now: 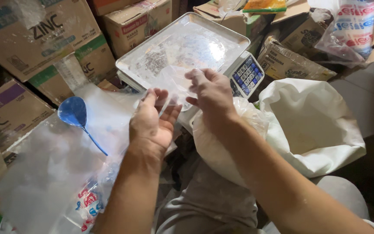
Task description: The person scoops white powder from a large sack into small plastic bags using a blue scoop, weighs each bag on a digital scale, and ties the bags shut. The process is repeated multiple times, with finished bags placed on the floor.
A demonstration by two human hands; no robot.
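Your small clear plastic bag (172, 84) hangs between both hands, just in front of the scale's metal tray (187, 47), and looks empty; the big white sack (312, 125) lies open at your right; your left hand (152, 123) pinches the bag's edge, palm turned inward; your right hand (213, 97) closes its grip on the opposite edge, knuckles up; a blue scoop (75, 113) rests on plastic sheeting to the left; cardboard boxes (35, 39) crowd around.
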